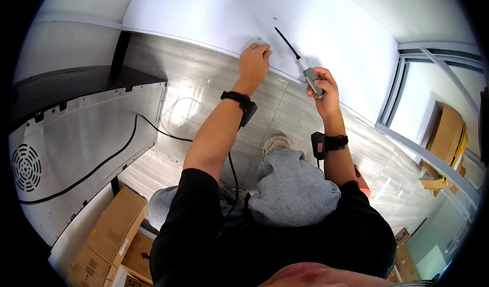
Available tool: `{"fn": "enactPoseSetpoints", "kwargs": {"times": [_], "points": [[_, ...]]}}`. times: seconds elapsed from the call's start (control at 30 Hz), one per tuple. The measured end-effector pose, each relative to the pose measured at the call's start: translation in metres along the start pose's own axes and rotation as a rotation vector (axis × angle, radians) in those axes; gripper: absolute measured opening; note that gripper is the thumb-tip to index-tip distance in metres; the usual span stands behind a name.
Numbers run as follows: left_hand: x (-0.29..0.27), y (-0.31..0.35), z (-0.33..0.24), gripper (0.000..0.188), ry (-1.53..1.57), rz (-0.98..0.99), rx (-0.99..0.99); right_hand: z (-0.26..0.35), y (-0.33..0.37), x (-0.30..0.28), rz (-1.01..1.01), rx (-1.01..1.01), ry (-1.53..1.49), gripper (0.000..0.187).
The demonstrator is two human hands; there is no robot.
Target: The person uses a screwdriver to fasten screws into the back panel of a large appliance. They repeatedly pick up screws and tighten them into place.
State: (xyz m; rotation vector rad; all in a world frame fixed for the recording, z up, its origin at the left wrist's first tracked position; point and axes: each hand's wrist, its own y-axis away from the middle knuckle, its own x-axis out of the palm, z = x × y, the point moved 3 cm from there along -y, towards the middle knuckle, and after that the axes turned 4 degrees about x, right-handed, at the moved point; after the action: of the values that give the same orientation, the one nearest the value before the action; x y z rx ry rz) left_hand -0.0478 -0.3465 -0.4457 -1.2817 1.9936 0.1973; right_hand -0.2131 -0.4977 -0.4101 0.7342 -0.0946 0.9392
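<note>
In my right hand (324, 88) is a screwdriver (305, 67) with a grey and white handle and a long dark shaft. Its tip points up and to the left, over a white board (336, 37). My left hand (254, 62) is closed at the board's near edge, fingers curled in and pressed together. Whatever those fingers hold, if anything, is hidden. Just beyond them a small screw-like piece (259, 38) shows on the board. Farther off, near the screwdriver's tip, lies another tiny dark speck or bit (275, 18). Both wrists wear black straps with small boxes.
A metal cabinet (97, 129) with a round vent and black top stands at left, a black cable (122, 144) running across it. Cardboard boxes (109, 231) sit at lower left, more cardboard (444, 139) at right behind a grey metal frame (425, 154). Tiled floor (198, 98) lies below.
</note>
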Motion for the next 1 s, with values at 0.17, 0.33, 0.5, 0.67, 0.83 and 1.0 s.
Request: {"fn": "enactPoseSetpoints", "kwargs": {"times": [0.17,0.33,0.5,0.67,0.83,1.0], "points": [[-0.024,0.004,-0.006,0.013,0.185,0.026,-0.079,0.018,-0.001,0.014,0.088,-0.045,0.023,0.03],[-0.104,0.003,-0.017,0.017,0.642,-0.066,-0.28,0.067,-0.004,0.09,0.417,-0.07,0.06,0.036],[-0.265,0.002,-0.1,0.032,0.96,-0.145,-0.137,0.147,0.036,0.208,0.785,-0.21,0.358,0.043],[-0.395,0.066,-0.17,0.03,0.983,-0.387,-0.036,0.18,0.13,0.309,1.041,-0.231,0.478,0.043],[-0.469,0.134,-0.186,0.032,0.963,-0.618,-0.082,0.169,0.224,0.362,1.12,-0.157,0.555,0.041],[-0.531,0.192,-0.177,0.032,1.004,-0.824,-0.084,0.131,0.302,0.397,1.121,-0.083,0.57,0.034]]}}
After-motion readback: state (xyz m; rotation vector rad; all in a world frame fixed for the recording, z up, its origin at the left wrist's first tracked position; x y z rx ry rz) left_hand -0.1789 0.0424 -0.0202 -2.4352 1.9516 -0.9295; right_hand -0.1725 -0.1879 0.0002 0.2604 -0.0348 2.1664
